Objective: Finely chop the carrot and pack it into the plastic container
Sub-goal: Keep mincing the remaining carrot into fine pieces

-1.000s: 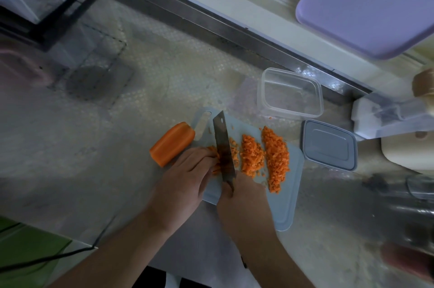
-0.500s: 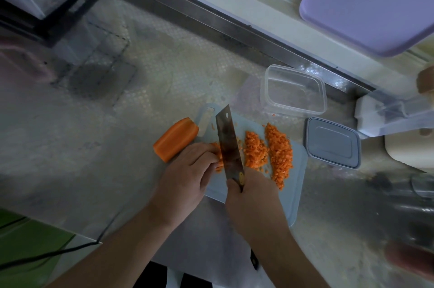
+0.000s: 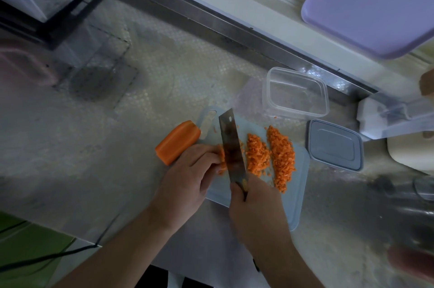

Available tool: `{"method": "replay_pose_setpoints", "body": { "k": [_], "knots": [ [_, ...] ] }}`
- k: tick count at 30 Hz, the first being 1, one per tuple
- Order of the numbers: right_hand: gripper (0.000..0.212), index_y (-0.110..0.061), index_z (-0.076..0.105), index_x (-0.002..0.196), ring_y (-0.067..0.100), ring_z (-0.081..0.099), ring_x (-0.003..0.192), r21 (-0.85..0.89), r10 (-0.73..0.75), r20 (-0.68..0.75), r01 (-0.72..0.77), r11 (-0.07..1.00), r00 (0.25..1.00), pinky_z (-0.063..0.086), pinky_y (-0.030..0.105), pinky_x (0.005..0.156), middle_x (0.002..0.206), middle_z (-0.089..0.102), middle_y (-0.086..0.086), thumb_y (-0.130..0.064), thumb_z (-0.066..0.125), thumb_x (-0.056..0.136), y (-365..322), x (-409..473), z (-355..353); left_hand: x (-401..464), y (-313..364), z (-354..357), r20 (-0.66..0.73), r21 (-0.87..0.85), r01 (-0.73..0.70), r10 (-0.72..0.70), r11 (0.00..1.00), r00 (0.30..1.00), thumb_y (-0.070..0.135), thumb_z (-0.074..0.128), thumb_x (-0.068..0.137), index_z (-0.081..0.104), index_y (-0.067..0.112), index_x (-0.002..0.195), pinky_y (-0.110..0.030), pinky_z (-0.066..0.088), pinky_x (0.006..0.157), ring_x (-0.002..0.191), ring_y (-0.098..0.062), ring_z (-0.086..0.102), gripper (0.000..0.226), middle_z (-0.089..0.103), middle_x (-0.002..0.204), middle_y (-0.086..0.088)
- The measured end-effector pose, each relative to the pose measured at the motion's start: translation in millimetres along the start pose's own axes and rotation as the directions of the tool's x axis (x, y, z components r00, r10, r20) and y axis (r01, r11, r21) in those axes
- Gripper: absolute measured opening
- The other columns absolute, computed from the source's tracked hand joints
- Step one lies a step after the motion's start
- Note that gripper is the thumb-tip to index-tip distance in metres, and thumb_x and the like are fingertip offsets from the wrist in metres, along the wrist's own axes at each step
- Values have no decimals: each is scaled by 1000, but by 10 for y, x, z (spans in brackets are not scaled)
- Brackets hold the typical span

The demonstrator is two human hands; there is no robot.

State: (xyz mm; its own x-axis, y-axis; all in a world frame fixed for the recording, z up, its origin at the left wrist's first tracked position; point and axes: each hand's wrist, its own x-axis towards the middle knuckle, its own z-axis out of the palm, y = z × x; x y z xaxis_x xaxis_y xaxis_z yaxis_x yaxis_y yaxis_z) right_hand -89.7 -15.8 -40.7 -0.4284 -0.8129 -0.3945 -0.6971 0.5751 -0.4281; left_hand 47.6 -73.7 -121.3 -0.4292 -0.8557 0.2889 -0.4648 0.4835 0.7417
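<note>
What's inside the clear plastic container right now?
The clear plastic container looks empty, with no chopped carrot in it yet; its grey lid lies beside it. Nothing covers its interior.

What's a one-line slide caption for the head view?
Right hand chops with a cleaver while the left hand holds carrot strips on the cutting board, beside an empty plastic container.

Knife (image 3: pixel 231 146) handle hidden inside right hand (image 3: pixel 256 207). Carrot strips (image 3: pixel 222 158) mostly covered by left hand (image 3: pixel 187 179) fingers and blade. Purple board (image 3: pixel 375 3) cut off at top right edge. Objects at counter's right edge blurred, unidentifiable. Far left corner smeared pink.
</note>
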Motion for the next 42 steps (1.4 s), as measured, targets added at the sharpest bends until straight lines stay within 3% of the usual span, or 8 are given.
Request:
{"method": "replay_pose_setpoints", "body": {
  "k": [7,13,18,29,35,38,42],
  "knots": [
    [28,-21,47,75,15,55,64,-42,-14,26,15,999,1000,44,34,54,68,54,-3,-31,55,99,17,5,-20,-21,16,0,-26,40,70,-69,997,997,17,74,95,67,9,122,-20,39,112,124,-13,55,28,61,127,2],
    [27,-26,47,73,11,53,63,2,5,-2,-5,1000,1000,37,25,50,68,55,-6,-29,55,99,8,8,-69,-27,-4,26,-24,72,13,-12,997,1000,15,74,96,72,10,107,-23,44,107,117,-15,58,12,66,117,1],
    [23,-26,50,76,14,58,66,0,40,47,-40,999,998,50,33,56,72,58,-5,-29,54,99,-34,34,-31,-25,-12,52,-26,76,-14,16,997,1000,12,71,99,71,9,101,-22,41,107,116,-18,60,4,67,115,2],
    [20,-26,40,80,20,58,82,-121,121,122,-106,987,985,43,30,64,87,54,-2,-28,50,97,-135,59,31,-34,-15,50,8,118,-37,36,992,999,6,70,97,72,9,103,-26,46,105,113,-20,61,6,66,112,0],
    [10,-23,51,88,22,59,80,-46,72,71,-69,997,995,55,40,72,83,59,-2,-28,47,95,-153,23,91,-15,-9,41,10,113,-24,23,993,1000,7,69,99,71,9,100,-28,48,101,109,-21,62,4,66,109,0],
    [17,-29,49,83,15,57,74,42,25,20,-26,999,999,50,37,67,77,57,-7,-31,49,100,-79,5,52,5,-19,25,-12,60,8,-8,998,1000,13,70,99,73,12,100,-23,46,101,108,-16,63,3,67,108,5],
    [27,-27,45,73,14,56,64,27,11,8,-11,1000,1000,40,31,53,69,56,-5,-29,51,100,-13,6,17,9,-53,20,-36,24,35,-34,999,999,15,74,97,72,12,96,-27,51,93,105,-15,63,4,67,106,5]
  ]
}}
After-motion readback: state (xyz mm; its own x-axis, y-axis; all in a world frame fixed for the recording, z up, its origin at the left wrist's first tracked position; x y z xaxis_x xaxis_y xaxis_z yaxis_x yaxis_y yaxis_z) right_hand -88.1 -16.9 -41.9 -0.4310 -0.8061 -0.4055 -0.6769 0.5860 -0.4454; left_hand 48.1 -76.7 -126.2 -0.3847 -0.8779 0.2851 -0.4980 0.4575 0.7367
